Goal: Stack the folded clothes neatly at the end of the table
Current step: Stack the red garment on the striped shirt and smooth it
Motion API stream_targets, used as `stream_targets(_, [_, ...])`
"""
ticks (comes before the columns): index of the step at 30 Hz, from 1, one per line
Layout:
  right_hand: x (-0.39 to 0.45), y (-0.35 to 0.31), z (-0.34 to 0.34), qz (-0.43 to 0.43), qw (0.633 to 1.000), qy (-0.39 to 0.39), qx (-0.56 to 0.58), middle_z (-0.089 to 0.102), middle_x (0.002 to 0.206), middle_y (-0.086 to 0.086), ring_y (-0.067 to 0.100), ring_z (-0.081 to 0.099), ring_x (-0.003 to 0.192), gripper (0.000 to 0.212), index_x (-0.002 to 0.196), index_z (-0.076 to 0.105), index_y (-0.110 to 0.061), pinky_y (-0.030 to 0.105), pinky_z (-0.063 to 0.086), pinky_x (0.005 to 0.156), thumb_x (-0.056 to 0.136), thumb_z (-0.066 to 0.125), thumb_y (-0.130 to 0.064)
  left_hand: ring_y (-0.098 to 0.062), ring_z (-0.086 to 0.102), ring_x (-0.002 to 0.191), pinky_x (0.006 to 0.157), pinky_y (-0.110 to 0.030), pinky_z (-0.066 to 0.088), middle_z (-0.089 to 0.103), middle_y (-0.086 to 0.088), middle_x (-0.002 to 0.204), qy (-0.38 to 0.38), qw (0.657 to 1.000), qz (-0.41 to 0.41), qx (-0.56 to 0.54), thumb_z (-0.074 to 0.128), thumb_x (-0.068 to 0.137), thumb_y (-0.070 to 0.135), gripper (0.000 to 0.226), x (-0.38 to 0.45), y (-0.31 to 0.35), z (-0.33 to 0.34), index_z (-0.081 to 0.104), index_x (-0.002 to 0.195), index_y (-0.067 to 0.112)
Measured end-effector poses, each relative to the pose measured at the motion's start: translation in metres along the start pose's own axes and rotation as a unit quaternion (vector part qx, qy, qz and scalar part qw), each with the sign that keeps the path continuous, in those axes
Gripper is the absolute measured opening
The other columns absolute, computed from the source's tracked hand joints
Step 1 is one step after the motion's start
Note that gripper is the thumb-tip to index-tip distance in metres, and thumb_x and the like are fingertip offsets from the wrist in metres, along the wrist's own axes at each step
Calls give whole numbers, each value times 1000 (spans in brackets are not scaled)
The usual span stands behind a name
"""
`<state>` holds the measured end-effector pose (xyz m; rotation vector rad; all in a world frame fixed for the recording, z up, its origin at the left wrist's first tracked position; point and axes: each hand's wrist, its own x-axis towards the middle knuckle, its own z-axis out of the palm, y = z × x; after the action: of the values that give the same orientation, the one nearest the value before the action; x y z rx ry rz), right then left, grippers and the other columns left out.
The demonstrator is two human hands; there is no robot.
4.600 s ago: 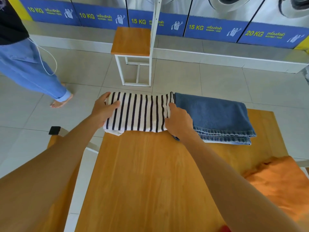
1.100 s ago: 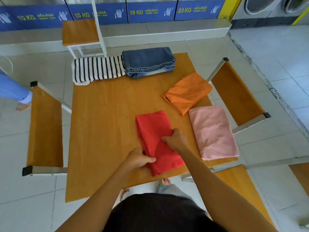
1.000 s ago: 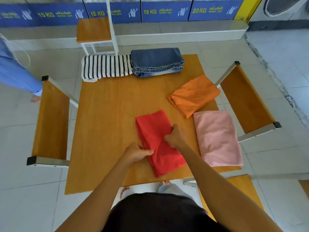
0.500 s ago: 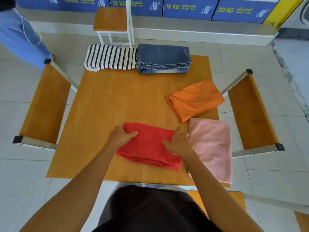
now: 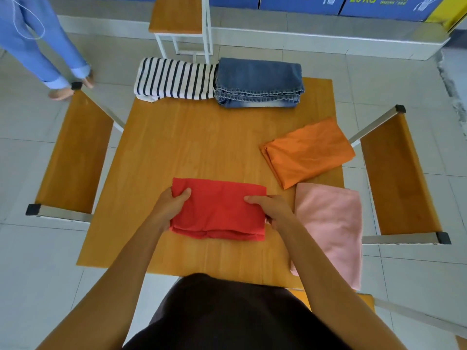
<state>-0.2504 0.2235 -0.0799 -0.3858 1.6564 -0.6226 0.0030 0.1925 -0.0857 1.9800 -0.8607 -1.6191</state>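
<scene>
A folded red garment (image 5: pixel 219 208) lies crosswise near the front of the wooden table (image 5: pixel 192 147). My left hand (image 5: pixel 171 203) grips its left end and my right hand (image 5: pixel 271 207) grips its right end. At the table's far edge a folded striped shirt (image 5: pixel 174 78) lies beside folded blue jeans (image 5: pixel 259 82), touching them. A folded orange garment (image 5: pixel 307 151) lies at the right side. A folded pink garment (image 5: pixel 331 228) lies at the front right corner, overhanging the edge.
Wooden benches with metal frames flank the table on the left (image 5: pixel 73 152) and right (image 5: pixel 396 173). A wooden stool (image 5: pixel 177 15) stands beyond the far edge. A person in blue trousers (image 5: pixel 43 39) stands at the far left. Blue machine panels line the back wall.
The red garment has been turned from lengthwise to crosswise, and both hands now grip its two ends. Earlier I let go of the striped shirt at the far edge.
</scene>
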Motion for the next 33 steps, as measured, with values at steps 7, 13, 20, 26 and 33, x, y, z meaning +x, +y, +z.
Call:
stream_targets(7, [21, -32, 29, -65, 997, -28, -41, 62, 118, -6, 16, 62, 105, 62, 125, 49, -26, 40, 54, 93, 74, 80, -44, -26, 59, 115, 92, -43, 51, 58, -7, 133, -92, 987, -101, -83, 62, 87, 47, 61, 24, 23, -39, 47, 140, 20])
stream_targets(13, [46, -86, 56, -91, 994, -42, -36, 65, 119, -2, 15, 64, 103, 61, 131, 52, -15, 32, 55, 83, 80, 79, -35, -26, 61, 110, 92, -45, 52, 61, -6, 126, -85, 992, -77, -56, 67, 85, 42, 57, 64, 80, -77, 52, 135, 21])
stream_targets(20, [82, -210, 112, -154, 987, -22, -39, 68, 116, 4, 23, 65, 104, 47, 125, 59, -12, 43, 54, 93, 88, 70, -38, -27, 57, 109, 92, -41, 49, 59, -6, 125, 17, 997, 75, 6, 61, 92, 37, 53, 131, 191, -112, 48, 138, 14])
stream_targets(26, [129, -301, 157, -218, 974, 19, -56, 69, 110, 5, 23, 66, 97, 38, 120, 63, -8, 39, 55, 85, 92, 66, -33, -25, 59, 99, 85, -37, 48, 62, -8, 115, 69, 988, 138, 31, 58, 94, 28, 43, 199, 277, -137, 54, 132, 9])
stream_targets(33, [195, -346, 185, -206, 973, 78, -70, 67, 116, 9, 26, 65, 101, 50, 127, 57, -6, 43, 55, 89, 91, 65, -38, -22, 52, 86, 68, -31, 41, 56, 0, 89, 184, 957, 187, 122, 49, 95, 21, 15, 269, 307, -126, 61, 100, 15])
